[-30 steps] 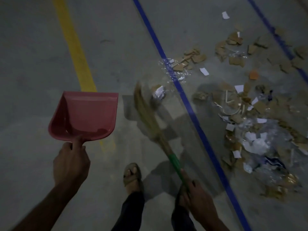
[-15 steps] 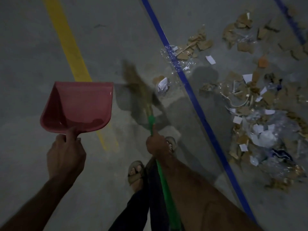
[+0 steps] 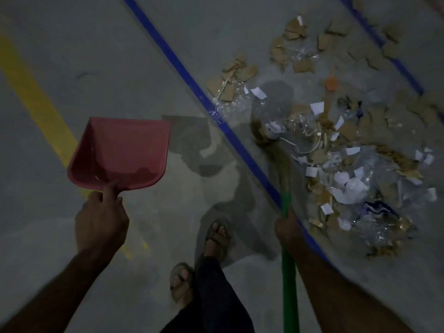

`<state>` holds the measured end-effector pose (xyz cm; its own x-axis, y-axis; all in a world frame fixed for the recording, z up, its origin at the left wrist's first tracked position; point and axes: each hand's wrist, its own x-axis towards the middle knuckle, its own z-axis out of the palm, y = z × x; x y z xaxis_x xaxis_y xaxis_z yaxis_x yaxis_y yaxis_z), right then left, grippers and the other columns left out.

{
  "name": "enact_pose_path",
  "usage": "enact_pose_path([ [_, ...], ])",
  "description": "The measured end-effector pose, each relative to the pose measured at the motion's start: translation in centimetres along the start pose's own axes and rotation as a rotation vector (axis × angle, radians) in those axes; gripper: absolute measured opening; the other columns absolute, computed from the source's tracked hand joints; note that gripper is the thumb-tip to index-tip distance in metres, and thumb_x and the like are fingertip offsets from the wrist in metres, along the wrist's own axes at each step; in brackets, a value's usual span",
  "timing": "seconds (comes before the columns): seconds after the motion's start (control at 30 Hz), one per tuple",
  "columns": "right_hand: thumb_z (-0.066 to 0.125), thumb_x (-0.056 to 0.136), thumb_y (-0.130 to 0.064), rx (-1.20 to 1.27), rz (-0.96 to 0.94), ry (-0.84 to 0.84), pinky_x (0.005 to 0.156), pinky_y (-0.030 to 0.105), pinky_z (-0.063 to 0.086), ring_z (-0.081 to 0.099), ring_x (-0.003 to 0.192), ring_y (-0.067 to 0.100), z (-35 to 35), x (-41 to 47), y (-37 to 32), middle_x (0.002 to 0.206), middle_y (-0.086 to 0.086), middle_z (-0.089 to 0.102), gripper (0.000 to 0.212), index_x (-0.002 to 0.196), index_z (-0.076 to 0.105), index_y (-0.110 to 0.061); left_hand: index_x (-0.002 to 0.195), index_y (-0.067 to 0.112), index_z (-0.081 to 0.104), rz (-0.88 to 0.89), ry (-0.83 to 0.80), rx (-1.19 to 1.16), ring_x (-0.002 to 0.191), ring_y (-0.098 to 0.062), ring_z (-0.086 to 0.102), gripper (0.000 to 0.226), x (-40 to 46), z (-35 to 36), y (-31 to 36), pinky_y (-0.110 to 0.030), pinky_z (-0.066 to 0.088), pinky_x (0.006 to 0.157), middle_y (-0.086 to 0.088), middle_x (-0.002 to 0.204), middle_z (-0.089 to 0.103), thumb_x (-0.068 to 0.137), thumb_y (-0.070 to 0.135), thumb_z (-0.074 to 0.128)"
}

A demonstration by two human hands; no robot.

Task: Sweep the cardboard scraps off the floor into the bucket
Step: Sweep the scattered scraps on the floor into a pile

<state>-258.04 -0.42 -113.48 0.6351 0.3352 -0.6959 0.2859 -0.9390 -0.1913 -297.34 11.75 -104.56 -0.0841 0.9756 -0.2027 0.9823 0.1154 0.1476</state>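
Being light, flimsy torn brown cardboard scraps, heaped just beyond the bristles of the green-handled straw broom clasped by the right hand, they are judged easily scattered, while the left hand grips the empty pink plastic dustpan by its handle.

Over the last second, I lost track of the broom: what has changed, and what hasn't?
The broom's bristles swung from left of the blue floor line, across it, to the edge of the scrap pile, pushing a crumpled white paper along. The right hand slid up the green handle. The left hand still grips the empty pink dustpan above the floor.
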Motion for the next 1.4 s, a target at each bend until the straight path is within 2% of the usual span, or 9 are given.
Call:
enact_pose_path([
  [0.2, 0.047, 0.103, -0.027, -0.01, -0.149, 0.116, 0.051, 0.029, 0.045, 0.059, 0.066, 0.015, -5.9, -2.2, 3.5, 0.081, 0.003, 0.056, 0.062, 0.157, 0.017, -0.028, 0.129, 0.017, 0.053, 0.063, 0.024, 0.022, 0.084, -0.05, 0.057, 0.034, 5.0, -1.1, 3.6, -0.049, 0.042, 0.064, -0.027, 0.099, 0.056, 0.095, 0.013, 0.059],
  [0.57, 0.048, 0.1, -0.03, -0.088, -0.139, 0.18, 0.063, 0.038, 0.052, 0.058, 0.073, 0.013, -4.8, -6.4, 3.8, 0.086, 0.0, 0.056, 0.072, 0.156, 0.005, -0.044, 0.128, 0.014, 0.05, 0.169, -0.025, 0.072, 0.075, -0.046, 0.054, 0.032, 10.8, -2.4, 1.8, -0.046, 0.04, 0.057, -0.029, 0.096, 0.055, 0.097, 0.012, 0.057],
  [0.83, 0.054, 0.098, -0.027, -0.033, -0.249, 0.24, 0.064, 0.038, 0.051, 0.057, 0.072, 0.019, 1.6, -11.9, -4.2, 0.088, 0.003, 0.056, 0.08, 0.149, 0.001, -0.057, 0.128, 0.014, 0.051, 0.103, 0.016, 0.063, 0.08, -0.05, 0.057, 0.035, 17.0, -6.8, -4.9, -0.05, 0.043, 0.062, -0.028, 0.095, 0.054, 0.094, 0.011, 0.06],
  [1.03, 0.05, 0.099, -0.036, -0.231, -0.55, -0.081, 0.078, 0.034, 0.053, 0.063, 0.101, 0.023, 8.1, -15.1, -12.1, 0.123, -0.002, 0.057, 0.073, 0.148, 0.004, -0.063, 0.13, 0.016, 0.052, 0.032, 0.033, 0.102, 0.083, -0.052, 0.057, 0.033, 22.0, -10.5, -12.0, -0.052, 0.044, 0.065, -0.028, 0.099, 0.054, 0.097, 0.015, 0.056],
  [1.17, 0.029, 0.096, -0.048, -0.554, -0.698, -0.282, 0.082, 0.044, 0.054, 0.061, 0.095, 0.036, 12.6, -15.3, -19.0, 0.121, 0.005, 0.05, 0.065, 0.141, -0.012, -0.069, 0.13, 0.017, 0.051, 0.006, 0.036, 0.099, 0.081, -0.052, 0.057, 0.035, 23.2, -11.8, -15.2, -0.052, 0.044, 0.064, -0.028, 0.097, 0.054, 0.096, 0.013, 0.058],
  [1.23, 0.008, 0.094, -0.058, -0.602, -0.736, -0.332, 0.083, 0.041, 0.051, 0.061, 0.093, 0.035, 16.0, -15.1, -24.1, 0.121, 0.007, 0.051, 0.052, 0.145, 0.003, -0.067, 0.13, 0.019, 0.052, 0.015, 0.017, 0.121, 0.081, -0.051, 0.057, 0.036, 24.3, -12.4, -17.2, -0.051, 0.044, 0.063, -0.027, 0.097, 0.054, 0.095, 0.012, 0.06],
  [1.3, -0.02, 0.074, -0.082, -0.541, -0.709, -0.324, 0.08, 0.033, 0.046, 0.057, 0.089, 0.029, 18.2, -13.8, -27.1, 0.116, 0.006, 0.055, 0.092, 0.145, 0.031, -0.056, 0.129, 0.019, 0.053, 0.062, -0.014, 0.152, 0.08, -0.05, 0.057, 0.038, 24.5, -11.9, -17.8, -0.05, 0.044, 0.063, -0.026, 0.095, 0.055, 0.093, 0.012, 0.062],
  [1.33, -0.021, 0.072, -0.083, -0.547, -0.703, -0.321, 0.081, 0.033, 0.046, 0.057, 0.091, 0.028, 19.2, -13.4, -28.9, 0.116, 0.007, 0.056, 0.098, 0.146, 0.035, -0.05, 0.13, 0.019, 0.052, 0.065, -0.026, 0.161, 0.08, -0.05, 0.057, 0.039, 24.9, -11.5, -18.3, -0.05, 0.045, 0.062, -0.026, 0.095, 0.056, 0.093, 0.012, 0.063],
  [1.4, 0.01, 0.097, -0.057, -0.662, -0.712, -0.238, 0.092, 0.039, 0.047, 0.059, 0.108, 0.033, 19.9, -11.8, -31.4, 0.126, 0.013, 0.056, 0.06, 0.154, 0.022, -0.043, 0.131, 0.017, 0.051, 0.092, -0.032, 0.164, 0.079, -0.051, 0.057, 0.04, 25.0, -10.6, -18.2, -0.051, 0.045, 0.062, -0.027, 0.094, 0.055, 0.093, 0.012, 0.063],
])
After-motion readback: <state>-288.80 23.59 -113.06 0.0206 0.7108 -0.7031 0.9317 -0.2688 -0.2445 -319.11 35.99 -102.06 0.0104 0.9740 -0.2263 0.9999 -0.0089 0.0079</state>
